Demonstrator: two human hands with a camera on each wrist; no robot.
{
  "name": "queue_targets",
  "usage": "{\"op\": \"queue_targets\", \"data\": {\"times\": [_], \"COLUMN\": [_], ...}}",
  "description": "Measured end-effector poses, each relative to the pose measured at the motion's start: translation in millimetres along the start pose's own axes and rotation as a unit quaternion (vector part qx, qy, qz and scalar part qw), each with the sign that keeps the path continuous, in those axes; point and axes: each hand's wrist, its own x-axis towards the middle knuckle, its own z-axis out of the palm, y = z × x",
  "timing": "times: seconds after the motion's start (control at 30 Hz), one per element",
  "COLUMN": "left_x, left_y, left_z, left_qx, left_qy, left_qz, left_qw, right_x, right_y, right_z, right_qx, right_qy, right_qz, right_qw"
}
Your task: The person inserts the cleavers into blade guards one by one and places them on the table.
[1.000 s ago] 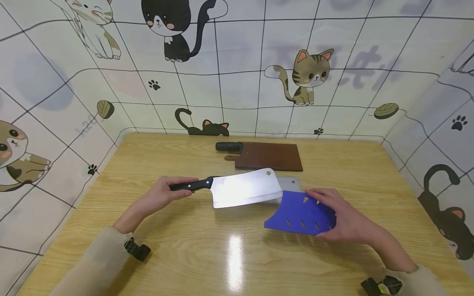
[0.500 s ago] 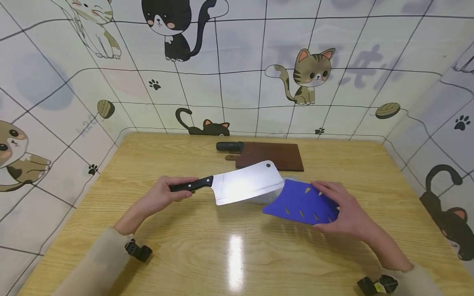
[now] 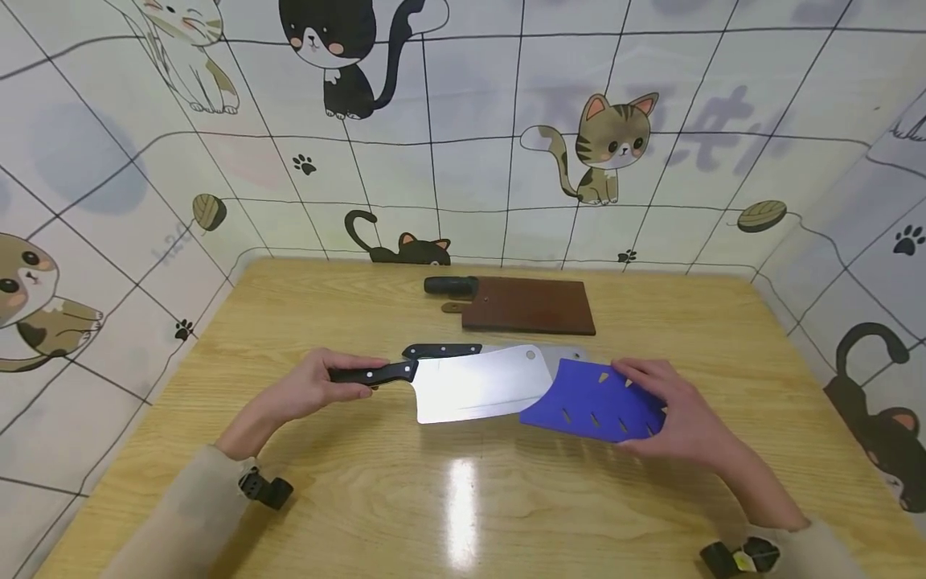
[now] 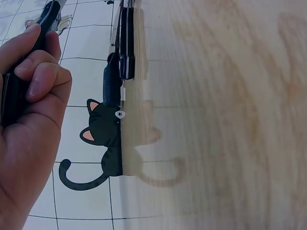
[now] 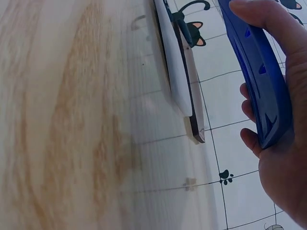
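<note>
My left hand point(image 3: 318, 386) grips the black handle of a cleaver point(image 3: 477, 390), whose broad blade points right above the table. In my right hand point(image 3: 676, 418) is a blue blade sheath point(image 3: 593, 402) with small slots, pinched between thumb and fingers at its right end. The blade's right end meets the sheath's curved left edge; I cannot tell whether any of it is inside. A second cleaver point(image 3: 443, 351) lies behind on the table, its blade mostly covered by the held one. The left wrist view shows curled fingers point(image 4: 38, 72) around the handle.
Farther back on the wooden table point(image 3: 362, 498) lies a brown board point(image 3: 535, 305), with a dark handle point(image 3: 450, 285) sticking out at its left. A cat-patterned wall covering point(image 3: 470, 177) stands behind and at both sides.
The cleaver's tip rose a little, then swung down, uncovering the second cleaver's handle. The sheath moved up at first and has since shifted slightly right.
</note>
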Motion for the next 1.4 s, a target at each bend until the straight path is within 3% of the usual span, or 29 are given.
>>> {"op": "queue_targets", "data": {"times": [0.2, 0.43, 0.7, 0.9, 1.07, 1.2, 1.4], "left_x": [2.9, 5.3, 5.6, 7.9, 8.7, 10.2, 12.6], "left_y": [2.4, -4.5, -5.8, -2.9, -0.3, 1.3, 2.8], "left_z": [-4.8, -8.4, -10.0, -12.1, -13.1, -11.5, -9.1], "left_qx": [-0.004, 0.016, 0.004, -0.001, -0.010, 0.010, 0.002], "left_qy": [-0.033, -0.053, -0.085, -0.089, -0.094, -0.094, -0.099], "left_qz": [0.009, 0.014, 0.019, 0.016, 0.016, 0.018, 0.028], "left_qw": [0.9994, 0.9984, 0.9962, 0.9959, 0.9954, 0.9954, 0.9947], "right_x": [1.1, 0.1, -0.1, 0.3, 1.0, 1.9, 3.9], "right_y": [1.3, 0.6, -4.7, -4.7, -6.7, -11.8, -12.5], "right_z": [-0.4, 1.1, 1.8, -0.4, -5.0, -13.4, -20.8], "right_qx": [-0.009, -0.006, -0.004, 0.012, 0.008, 0.001, 0.021], "right_qy": [-0.027, -0.037, -0.045, -0.043, -0.048, -0.056, -0.069], "right_qz": [0.018, -0.012, -0.036, -0.045, -0.034, -0.024, 0.005], "right_qw": [0.9994, 0.9992, 0.9983, 0.9980, 0.9982, 0.9982, 0.9974]}}
